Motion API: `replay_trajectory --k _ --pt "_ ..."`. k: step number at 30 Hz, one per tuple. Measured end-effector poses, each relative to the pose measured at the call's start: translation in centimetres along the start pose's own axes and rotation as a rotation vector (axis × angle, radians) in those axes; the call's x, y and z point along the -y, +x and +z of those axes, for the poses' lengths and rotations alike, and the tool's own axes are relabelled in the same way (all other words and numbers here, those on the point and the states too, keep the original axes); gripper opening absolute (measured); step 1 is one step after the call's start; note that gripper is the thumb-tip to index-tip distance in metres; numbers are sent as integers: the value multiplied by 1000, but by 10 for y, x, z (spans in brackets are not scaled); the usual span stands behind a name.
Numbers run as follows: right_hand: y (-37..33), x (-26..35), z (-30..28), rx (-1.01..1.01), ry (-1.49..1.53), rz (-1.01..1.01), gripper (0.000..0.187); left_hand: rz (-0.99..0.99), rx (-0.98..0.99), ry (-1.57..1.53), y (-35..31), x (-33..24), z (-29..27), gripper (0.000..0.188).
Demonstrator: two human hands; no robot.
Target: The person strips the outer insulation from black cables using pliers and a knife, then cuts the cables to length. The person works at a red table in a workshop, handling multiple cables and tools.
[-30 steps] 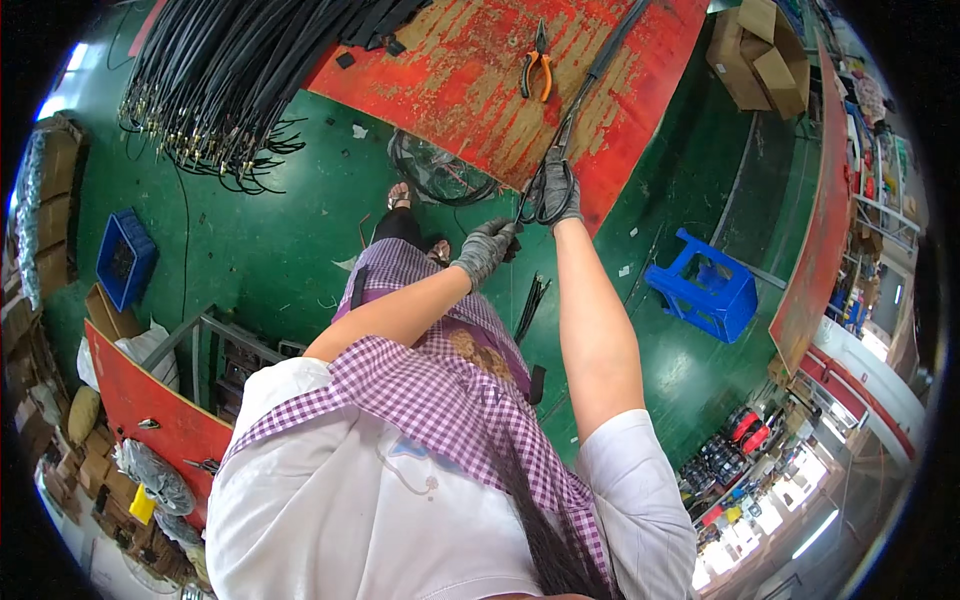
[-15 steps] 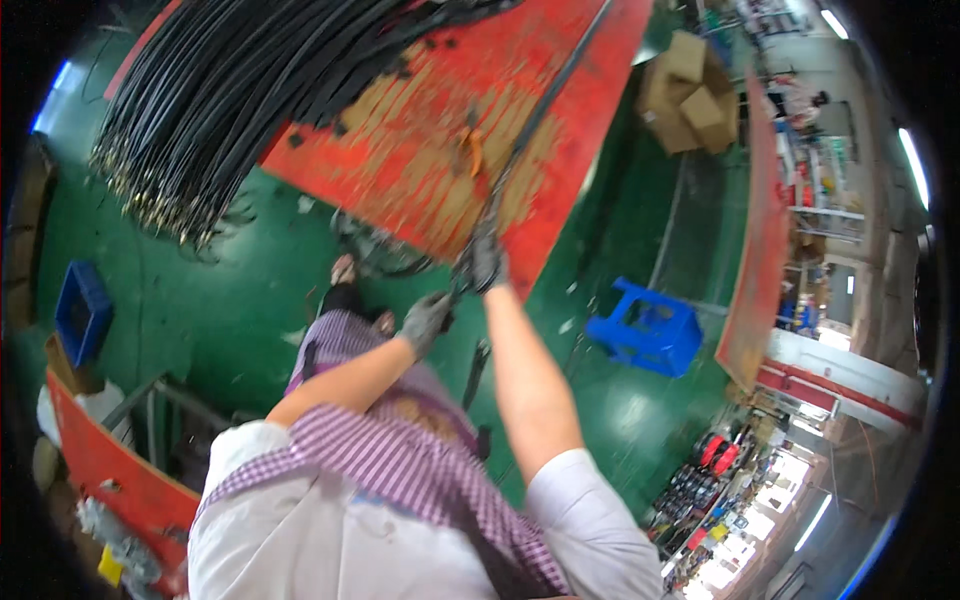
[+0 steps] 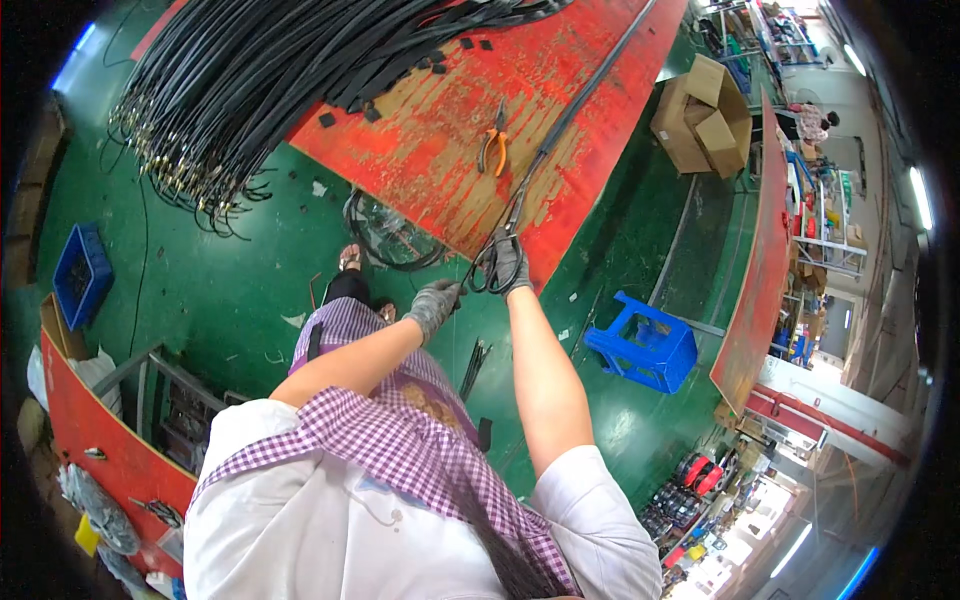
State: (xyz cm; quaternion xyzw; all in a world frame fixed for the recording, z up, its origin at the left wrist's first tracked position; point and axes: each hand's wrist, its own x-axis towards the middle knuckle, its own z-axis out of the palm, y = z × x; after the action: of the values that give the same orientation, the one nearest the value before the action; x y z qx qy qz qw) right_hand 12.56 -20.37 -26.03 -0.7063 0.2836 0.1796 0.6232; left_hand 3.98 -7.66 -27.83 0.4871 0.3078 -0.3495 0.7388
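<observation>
My right hand [image 3: 508, 262], in a grey glove, is closed around several black cables [image 3: 550, 145] at the near corner of the red table. From that grip the cables run back along the table's right side, while their near ends curl into loops below my fingers. My left hand [image 3: 434, 307], also gloved, is just left of it with the fingertips pinched at a cable's looped end; the exact contact is small and partly hidden. Pliers with orange handles [image 3: 493, 150] lie open on the table, left of the cables.
A thick bundle of black cables [image 3: 250, 90] with brass-coloured ends overhangs the red table's [image 3: 420, 180] left edge. Small black pieces lie beside it. Coiled cable in clear plastic [image 3: 390, 235] is below the near edge. A blue stool [image 3: 645, 345] and cardboard box [image 3: 705, 120] stand right.
My view has shifted slightly, so the table and hands sit a little differently. Both hands remain at the cable ends, and the looped ends by my right hand now show clearly.
</observation>
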Motion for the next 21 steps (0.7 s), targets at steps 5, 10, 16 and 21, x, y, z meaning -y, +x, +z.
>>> replay_trajectory --k 5,10,16,21 --pt "30 -27 -14 9 1 -17 32 31 143 8 1 1 7 18" --pt "19 -17 -5 25 10 -24 32 106 137 -103 6 22 10 20" --pt "16 -12 -6 42 28 9 35 132 144 -73 13 28 10 21" --pt "25 -19 -9 -6 -3 -46 37 127 136 4 3 17 12 19"
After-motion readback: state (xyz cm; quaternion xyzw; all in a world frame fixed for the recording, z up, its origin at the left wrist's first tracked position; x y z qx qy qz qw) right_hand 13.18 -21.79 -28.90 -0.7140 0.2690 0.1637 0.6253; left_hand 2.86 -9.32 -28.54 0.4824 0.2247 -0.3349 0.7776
